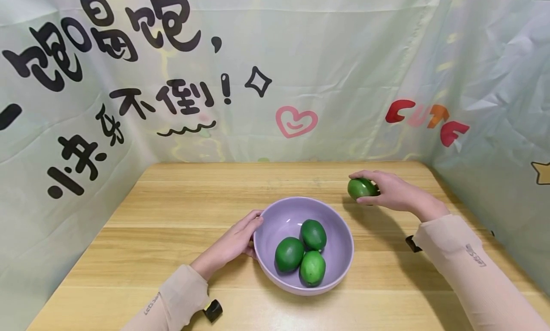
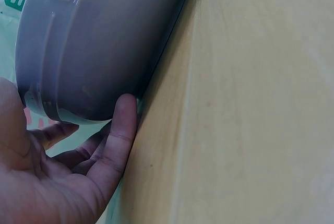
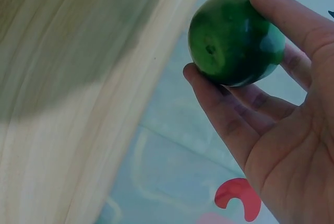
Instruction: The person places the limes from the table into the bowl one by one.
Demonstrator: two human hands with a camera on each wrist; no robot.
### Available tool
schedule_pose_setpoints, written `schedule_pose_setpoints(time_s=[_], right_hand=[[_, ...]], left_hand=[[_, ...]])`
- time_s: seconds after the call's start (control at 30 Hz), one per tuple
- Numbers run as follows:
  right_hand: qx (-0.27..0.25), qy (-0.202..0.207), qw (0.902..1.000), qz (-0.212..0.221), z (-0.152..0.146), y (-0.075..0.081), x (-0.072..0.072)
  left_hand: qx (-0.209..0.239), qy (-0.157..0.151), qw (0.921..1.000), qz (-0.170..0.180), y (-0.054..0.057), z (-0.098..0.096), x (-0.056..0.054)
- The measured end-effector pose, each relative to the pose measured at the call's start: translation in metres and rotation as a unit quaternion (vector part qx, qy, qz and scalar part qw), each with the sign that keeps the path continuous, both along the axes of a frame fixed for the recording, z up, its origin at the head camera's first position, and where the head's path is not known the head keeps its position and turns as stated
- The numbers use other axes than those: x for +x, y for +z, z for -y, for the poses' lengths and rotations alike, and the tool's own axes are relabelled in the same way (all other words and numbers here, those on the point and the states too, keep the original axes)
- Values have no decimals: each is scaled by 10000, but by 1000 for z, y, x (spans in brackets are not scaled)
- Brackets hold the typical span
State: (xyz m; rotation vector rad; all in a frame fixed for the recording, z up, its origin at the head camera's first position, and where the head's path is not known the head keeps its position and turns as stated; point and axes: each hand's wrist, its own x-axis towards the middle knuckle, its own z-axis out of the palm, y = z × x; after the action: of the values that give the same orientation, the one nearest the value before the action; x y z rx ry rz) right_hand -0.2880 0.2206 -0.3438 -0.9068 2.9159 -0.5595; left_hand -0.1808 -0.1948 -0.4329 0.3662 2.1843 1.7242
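Observation:
A lilac bowl (image 1: 347, 245) stands on the wooden table, with three green limes inside: one dark lime (image 1: 289, 254) at the left, one dark lime (image 1: 313, 234) at the back, one brighter lime (image 1: 312, 268) in front. My left hand (image 1: 235, 240) holds the bowl's left side at the rim; in the left wrist view its fingers (image 2: 124, 125) reach under the bowl's outer wall (image 2: 104, 46). Behind and right of the bowl, my right hand (image 1: 393, 191) grips another green lime (image 1: 360, 188) between thumb and fingers. The right wrist view shows this lime (image 3: 229, 38) near the fingertips.
The wooden table (image 1: 193, 187) extends around the bowl. A printed cloth backdrop (image 1: 343, 58) hangs along the back and both sides. Black wrist devices show at the left cuff (image 1: 212, 310) and right cuff (image 1: 413, 244).

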Motion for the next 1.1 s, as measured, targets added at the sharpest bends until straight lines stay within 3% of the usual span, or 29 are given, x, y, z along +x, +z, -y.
schedule_pose_setpoints(time_s=[1.1], right_hand=[[-394,542,9973,-300,28,24,36]], left_hand=[[-73,43,10000,-38,0,0,0]])
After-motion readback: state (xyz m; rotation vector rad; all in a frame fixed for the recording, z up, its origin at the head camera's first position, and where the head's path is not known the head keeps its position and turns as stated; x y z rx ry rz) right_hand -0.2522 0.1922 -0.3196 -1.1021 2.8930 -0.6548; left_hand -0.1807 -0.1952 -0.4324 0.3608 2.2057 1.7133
